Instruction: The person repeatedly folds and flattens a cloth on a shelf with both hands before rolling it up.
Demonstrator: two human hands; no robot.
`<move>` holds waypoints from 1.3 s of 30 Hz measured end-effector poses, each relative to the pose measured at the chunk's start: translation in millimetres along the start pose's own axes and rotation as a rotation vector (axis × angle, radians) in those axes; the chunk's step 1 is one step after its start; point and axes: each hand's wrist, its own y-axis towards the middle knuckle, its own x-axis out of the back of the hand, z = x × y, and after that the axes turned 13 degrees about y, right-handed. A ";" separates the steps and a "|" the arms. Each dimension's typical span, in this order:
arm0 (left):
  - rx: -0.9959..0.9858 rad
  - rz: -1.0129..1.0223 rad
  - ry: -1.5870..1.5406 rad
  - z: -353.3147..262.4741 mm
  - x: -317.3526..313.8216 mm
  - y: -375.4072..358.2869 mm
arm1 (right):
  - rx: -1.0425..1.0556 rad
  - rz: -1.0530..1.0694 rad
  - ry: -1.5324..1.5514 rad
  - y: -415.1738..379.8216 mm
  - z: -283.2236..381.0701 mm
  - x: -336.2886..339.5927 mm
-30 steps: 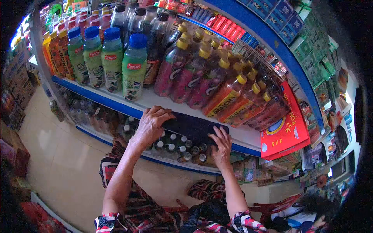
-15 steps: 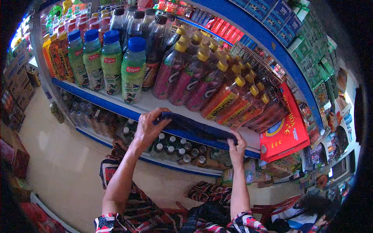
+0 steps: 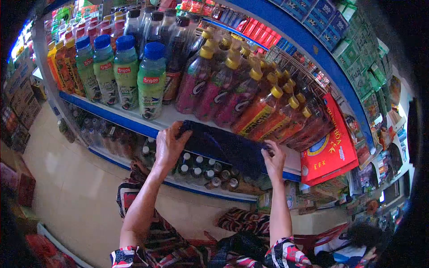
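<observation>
A dark blue cloth (image 3: 223, 145) is stretched between my two hands at the front edge of the drinks shelf (image 3: 107, 112). My left hand (image 3: 171, 145) pinches its left end, fingers closed over the top corner. At the other end, my right hand (image 3: 273, 160) grips the right corner between thumb and fingers. The cloth hangs down over the blue shelf edge and hides part of it. Just behind stand a green bottle with a blue cap (image 3: 152, 82), purple-labelled bottles (image 3: 191, 87) with yellow caps and orange-labelled bottles (image 3: 257, 114).
A red bag or packet (image 3: 330, 149) leans at the shelf's right end. Dark bottles with white caps (image 3: 197, 171) fill the lower shelf. Blue and green boxes (image 3: 324, 20) are stacked on the shelf above. Another person (image 3: 357, 241) is at the lower right.
The cloth was bunched in a narrow strip along the shelf edge; now it is spread wider and hangs lower. Both hands still hold its ends, with only slight movement.
</observation>
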 end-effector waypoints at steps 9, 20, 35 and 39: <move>0.132 0.061 0.095 -6.2 13.7 7.2 | 0.455 0.196 -0.279 -39.8 4.5 -4.6; 0.046 0.063 0.024 2.2 19.5 10.2 | 0.440 0.345 -0.425 -64.0 4.1 0.9; -0.155 0.077 0.243 13.4 14.5 7.2 | -0.026 -0.037 0.043 -33.5 14.3 -2.4; -0.090 0.050 0.265 10.9 9.6 7.3 | -0.034 -0.103 0.042 -21.5 10.9 -7.5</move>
